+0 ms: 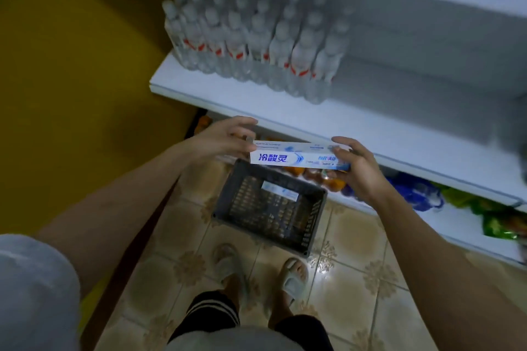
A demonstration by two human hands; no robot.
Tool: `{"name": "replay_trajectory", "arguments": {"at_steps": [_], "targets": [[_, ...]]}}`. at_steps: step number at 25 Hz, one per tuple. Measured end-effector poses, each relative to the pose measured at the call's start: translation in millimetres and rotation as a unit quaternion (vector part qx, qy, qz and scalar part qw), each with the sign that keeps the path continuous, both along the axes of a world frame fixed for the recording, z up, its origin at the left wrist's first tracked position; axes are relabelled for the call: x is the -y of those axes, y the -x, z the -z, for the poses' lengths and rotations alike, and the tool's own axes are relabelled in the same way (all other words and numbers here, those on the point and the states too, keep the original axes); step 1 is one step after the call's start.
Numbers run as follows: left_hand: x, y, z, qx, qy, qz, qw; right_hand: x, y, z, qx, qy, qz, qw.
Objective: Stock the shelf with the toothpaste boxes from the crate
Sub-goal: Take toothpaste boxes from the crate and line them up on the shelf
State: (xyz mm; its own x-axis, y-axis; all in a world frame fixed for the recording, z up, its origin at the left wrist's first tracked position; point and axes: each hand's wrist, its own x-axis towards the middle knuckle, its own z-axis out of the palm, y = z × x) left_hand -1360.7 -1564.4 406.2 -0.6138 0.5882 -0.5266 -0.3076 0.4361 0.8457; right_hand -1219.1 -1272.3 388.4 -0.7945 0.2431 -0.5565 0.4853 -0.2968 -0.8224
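- I've got one toothpaste box (296,157) held level betw. both hands, long side across the view, printed face up toward me.
- Left hand (225,138) grips the box's left end, thumb near the front edge, fingers curled over the top/back.
- Right hand (356,165) grips the right end, fingers wrapped round it.
- Box sits in the air just in front of the white shelf (356,125) edge, above the crate (310,225); not touching either.
- Crate is dark grey, slotted, on the tiled floor (356,236) right by the shelf base; a second toothpaste box (281,191) lies inside near its far wall.
- On the shelf, left part: a tight block of clear bottles (256,43) w/ white caps and red labels. The shelf's right part is bare.
- Lower shelf holds coloured packets (422,194), blurry, can't tell what.
- My feet in slippers (293,276) stand on the floor just behind the crate.
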Motion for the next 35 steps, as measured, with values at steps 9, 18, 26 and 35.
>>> {"name": "replay_trajectory", "arguments": {"at_steps": [9,18,26,35], "targets": [[-35,23,-168,-0.11,-0.04,0.016,0.993,-13,22,-162,-0.143,-0.021,0.022,0.989],[-50,74,-398,-0.274,-0.13,0.036,0.952,-25,31,-375,-0.335,-0.16,-0.023,0.928],[-49,93,-570,-0.35,-0.27,0.037,0.896,-14,38,-533,-0.393,-0.399,0.005,0.829],[-110,128,-601,-0.465,-0.17,0.02,0.869,-52,92,-606,-0.351,-0.558,0.083,0.747]]}}
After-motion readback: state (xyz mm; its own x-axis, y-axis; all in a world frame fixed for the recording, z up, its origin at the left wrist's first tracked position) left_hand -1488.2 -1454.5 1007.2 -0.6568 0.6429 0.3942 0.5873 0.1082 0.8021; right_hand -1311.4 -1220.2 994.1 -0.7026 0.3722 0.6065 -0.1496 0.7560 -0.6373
